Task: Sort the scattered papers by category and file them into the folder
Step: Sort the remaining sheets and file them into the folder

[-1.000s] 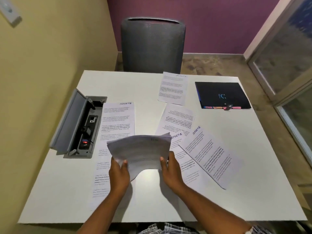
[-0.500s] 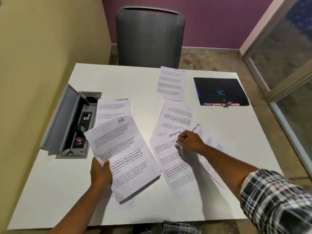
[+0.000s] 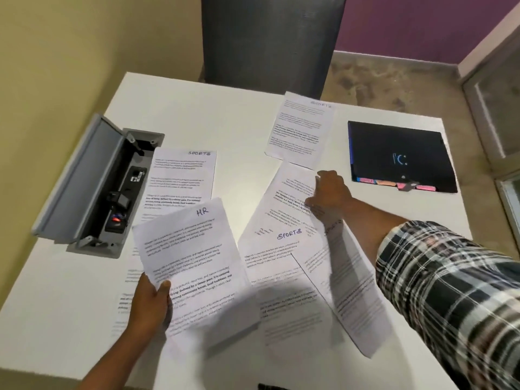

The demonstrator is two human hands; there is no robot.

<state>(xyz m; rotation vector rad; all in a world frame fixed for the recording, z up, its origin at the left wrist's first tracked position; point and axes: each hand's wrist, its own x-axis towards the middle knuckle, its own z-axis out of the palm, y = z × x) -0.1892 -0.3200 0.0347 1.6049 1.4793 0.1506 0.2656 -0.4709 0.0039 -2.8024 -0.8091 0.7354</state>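
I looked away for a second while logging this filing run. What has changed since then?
The right hand let go of the HR sheet and reached forward across the table, now resting on the upside-down sheet. The left hand alone holds the HR sheet. The folder stayed put.

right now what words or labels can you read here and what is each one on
"HR": handwritten on the sheet the left hand holds.
"SPORTS": on the sheet by the socket box.
"SPORTS": on the middle sheet.
"SPORTS", faint: far sheet.
Black folder logo: unclear.
Printed text: too small.
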